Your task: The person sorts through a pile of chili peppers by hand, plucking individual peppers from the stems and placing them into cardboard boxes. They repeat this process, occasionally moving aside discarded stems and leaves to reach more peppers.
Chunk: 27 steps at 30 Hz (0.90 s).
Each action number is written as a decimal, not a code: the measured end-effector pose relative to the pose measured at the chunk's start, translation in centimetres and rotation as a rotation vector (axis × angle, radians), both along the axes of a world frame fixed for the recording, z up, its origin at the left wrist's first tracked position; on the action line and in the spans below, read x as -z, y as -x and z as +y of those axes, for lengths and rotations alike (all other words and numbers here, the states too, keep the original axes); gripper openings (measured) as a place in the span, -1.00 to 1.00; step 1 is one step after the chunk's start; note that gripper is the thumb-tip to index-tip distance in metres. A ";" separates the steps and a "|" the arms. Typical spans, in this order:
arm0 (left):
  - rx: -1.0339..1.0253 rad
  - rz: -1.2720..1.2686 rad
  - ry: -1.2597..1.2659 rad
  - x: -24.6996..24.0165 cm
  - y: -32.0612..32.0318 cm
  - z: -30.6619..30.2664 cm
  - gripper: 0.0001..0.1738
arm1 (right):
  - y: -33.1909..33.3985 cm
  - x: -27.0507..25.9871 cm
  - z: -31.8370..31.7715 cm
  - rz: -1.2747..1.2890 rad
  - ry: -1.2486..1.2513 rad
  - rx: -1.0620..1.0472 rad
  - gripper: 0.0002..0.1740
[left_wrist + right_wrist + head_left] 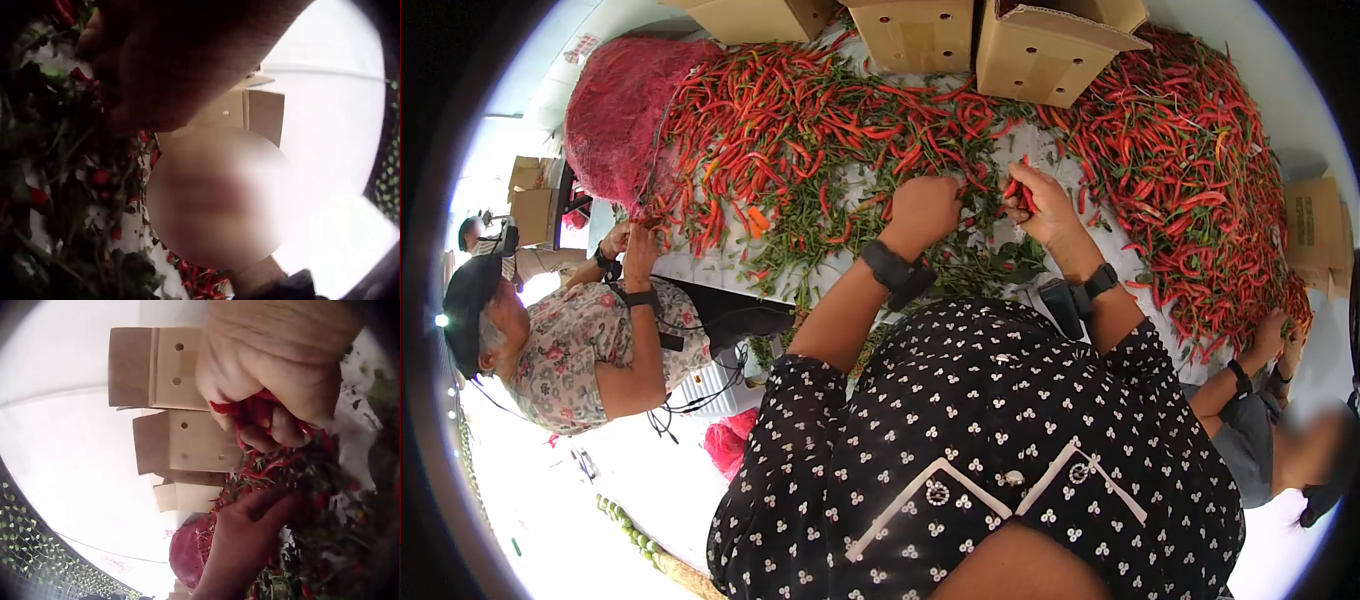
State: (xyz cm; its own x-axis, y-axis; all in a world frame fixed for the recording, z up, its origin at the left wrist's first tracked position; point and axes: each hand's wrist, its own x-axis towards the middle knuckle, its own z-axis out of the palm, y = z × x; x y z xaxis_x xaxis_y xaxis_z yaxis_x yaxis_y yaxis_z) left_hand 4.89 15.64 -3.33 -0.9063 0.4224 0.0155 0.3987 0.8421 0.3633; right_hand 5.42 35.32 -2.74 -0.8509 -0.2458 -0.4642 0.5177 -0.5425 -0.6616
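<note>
My right hand (pixel 1045 207) curls round several red chili peppers (pixel 256 412), whose tips stick out between the fingers in the right wrist view. To the left of it, my left hand (pixel 925 213) reaches down among chili peppers and green stems (pixel 990 250) on the table. That hand's back faces the head camera, so its fingertips are hidden; whether they pinch a pepper I cannot tell. In the left wrist view the left hand (pixel 169 69) is dark and close to the lens, above leafy stems and scattered red peppers.
Loose red chili peppers (pixel 800 110) spread across the table, with a larger heap (pixel 1190 170) at right. Open cardboard boxes (pixel 1050 60) stand at the back. A red mesh sack (pixel 620 110) lies far left. One person (pixel 590 350) works at left, another (pixel 1260 440) at right.
</note>
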 end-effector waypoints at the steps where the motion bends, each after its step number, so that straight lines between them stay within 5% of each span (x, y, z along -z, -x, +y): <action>1: 0.003 -0.018 -0.115 0.3 -0.2 -0.6 -0.73 | -0.1 0.0 -0.1 -0.011 -0.019 -0.049 -0.85; 8: -0.170 -0.483 -0.746 -0.3 -1.7 -3.2 -0.75 | -1.2 -0.5 -2.6 0.009 -0.211 -0.205 -0.85; 18: -0.110 -0.418 -0.636 -3.5 -2.2 -3.5 -0.71 | -1.5 -1.9 -2.9 0.090 -0.263 -0.267 -0.73; 23: -0.114 -0.591 -0.836 -3.0 -2.1 -2.4 -0.72 | -1.8 -2.7 -2.5 0.230 -0.407 -0.549 -0.71; 27: -0.096 -0.475 -0.788 -2.3 -2.1 -1.9 -0.78 | -1.8 -1.9 -2.2 0.211 -0.453 -0.600 -0.74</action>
